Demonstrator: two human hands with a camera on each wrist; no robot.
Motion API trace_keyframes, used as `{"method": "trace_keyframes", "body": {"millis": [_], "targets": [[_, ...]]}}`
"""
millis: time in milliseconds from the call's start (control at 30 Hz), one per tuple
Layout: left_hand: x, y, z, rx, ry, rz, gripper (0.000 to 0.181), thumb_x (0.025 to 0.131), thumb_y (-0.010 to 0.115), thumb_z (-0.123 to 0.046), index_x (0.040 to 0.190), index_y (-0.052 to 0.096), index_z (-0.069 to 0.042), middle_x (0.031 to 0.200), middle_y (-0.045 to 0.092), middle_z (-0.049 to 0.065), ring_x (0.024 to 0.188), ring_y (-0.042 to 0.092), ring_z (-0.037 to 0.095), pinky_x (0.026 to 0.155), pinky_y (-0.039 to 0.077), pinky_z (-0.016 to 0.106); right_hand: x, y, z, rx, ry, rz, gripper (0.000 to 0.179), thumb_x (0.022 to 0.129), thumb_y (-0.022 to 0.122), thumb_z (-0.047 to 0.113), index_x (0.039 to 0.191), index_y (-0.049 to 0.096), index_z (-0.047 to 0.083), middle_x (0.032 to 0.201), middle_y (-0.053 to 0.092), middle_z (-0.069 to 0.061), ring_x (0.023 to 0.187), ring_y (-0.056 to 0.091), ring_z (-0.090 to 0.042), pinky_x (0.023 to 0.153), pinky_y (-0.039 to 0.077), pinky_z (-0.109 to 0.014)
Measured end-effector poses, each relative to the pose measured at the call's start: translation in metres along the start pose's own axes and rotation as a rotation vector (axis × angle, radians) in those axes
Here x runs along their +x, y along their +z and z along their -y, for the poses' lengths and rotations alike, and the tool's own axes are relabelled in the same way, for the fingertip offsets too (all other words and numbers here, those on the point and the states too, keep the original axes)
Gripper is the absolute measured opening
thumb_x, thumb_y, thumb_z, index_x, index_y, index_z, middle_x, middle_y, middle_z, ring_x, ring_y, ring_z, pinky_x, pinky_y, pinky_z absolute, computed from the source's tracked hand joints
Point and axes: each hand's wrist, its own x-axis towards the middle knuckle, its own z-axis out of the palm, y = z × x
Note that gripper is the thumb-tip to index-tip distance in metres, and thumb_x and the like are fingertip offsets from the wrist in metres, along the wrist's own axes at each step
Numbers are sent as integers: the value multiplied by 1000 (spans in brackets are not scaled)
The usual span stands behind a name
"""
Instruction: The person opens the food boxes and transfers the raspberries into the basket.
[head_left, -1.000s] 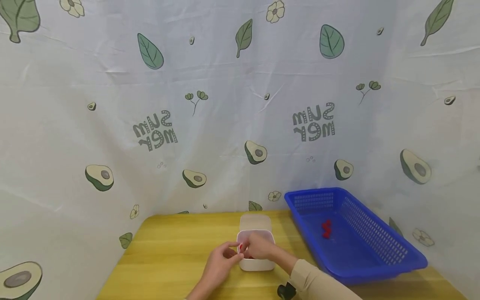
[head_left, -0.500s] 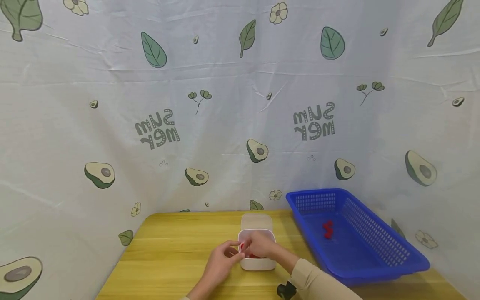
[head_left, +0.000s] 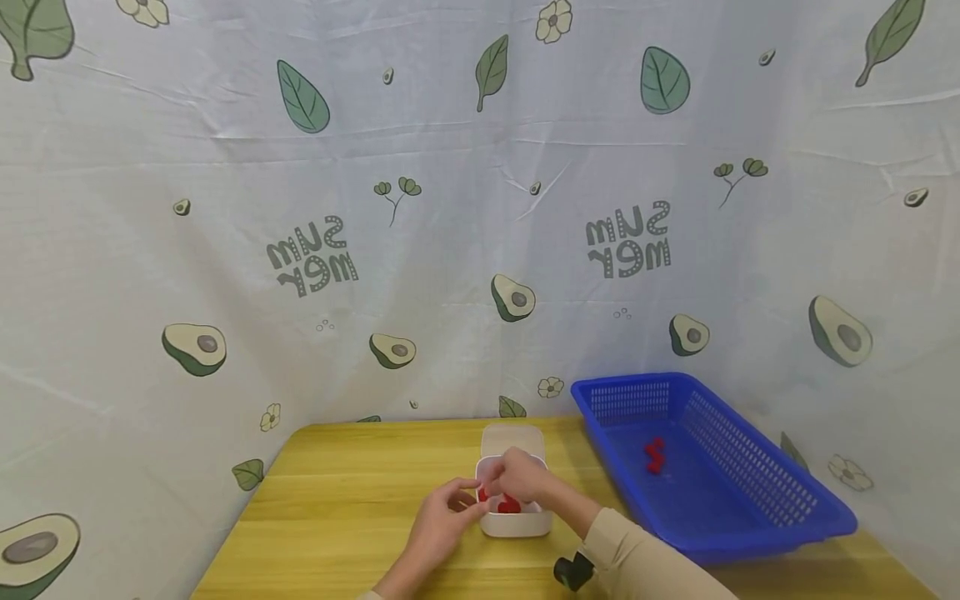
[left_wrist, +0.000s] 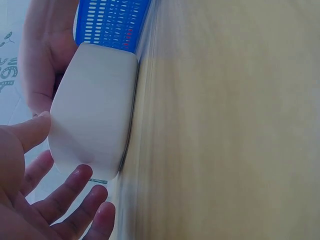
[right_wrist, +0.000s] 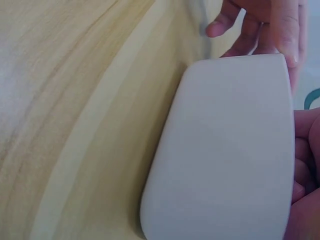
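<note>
A small white box [head_left: 516, 525] stands on the table, its lid [head_left: 513, 439] folded back. Inside lie red pieces [head_left: 509, 504], with more red near the left wall; their kind is too small to make out. My left hand [head_left: 441, 521] is at the box's left end, thumb and index finger touching the rim, the other fingers loosely spread in the left wrist view. My right hand [head_left: 521, 479] is over the box opening, fingers bent downward. I cannot tell whether these fingers hold a piece. The box wall hides them in the right wrist view.
A large blue plastic basket [head_left: 720, 492] sits at the right, with several small red pieces [head_left: 655, 457] on its floor. A black object [head_left: 573, 572] shows beside the right sleeve [head_left: 637, 554]. Behind the yellow wood-look table [head_left: 360, 500] hangs a printed curtain [head_left: 450, 250].
My right hand has risen slightly within the box opening, and more of the red pieces inside now show. My left hand stays at the box's left end.
</note>
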Motion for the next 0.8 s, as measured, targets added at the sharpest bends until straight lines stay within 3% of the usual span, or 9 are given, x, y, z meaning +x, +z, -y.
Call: {"method": "trace_keyframes", "body": {"millis": [133,333,467,633,800], "targets": [[0,0,-1,-4,-18,2,34,90,76,-34,120,71,-18,94,69,-1,87,62,15,71,51,30,1,-6,1,31,-6,8,6,88,74,12,90,79,10,68,64,-5,47,35,-13,44,30,-23],[3,2,-1,-12,-24,3,36,90,77,-30,122,70,-15,94,69,-1,85,61,15,69,50,26,1,-21,4,46,21,5,11,89,73,12,95,78,4,75,69,-10,51,42,-14,46,36,-22],[3,0,0,-13,-36,17,37,90,77,-31,123,70,-16,96,69,-1,87,60,16,71,50,27,1,-29,2,68,20,-11,9,89,73,11,94,79,6,77,71,-11,46,35,-11,43,32,-20],[2,0,0,-16,-66,28,37,90,76,-32,123,70,-17,98,68,-2,89,60,17,73,51,28,0,-45,3,65,47,-32,9,90,72,12,95,79,9,81,70,-8,48,31,-11,44,29,-21],[6,1,-1,-16,-52,15,37,90,76,-33,122,70,-17,97,68,-2,88,60,16,72,51,28,-3,-68,9,33,114,-80,9,91,72,16,96,79,12,78,66,-2,51,31,-14,46,29,-23]]}}
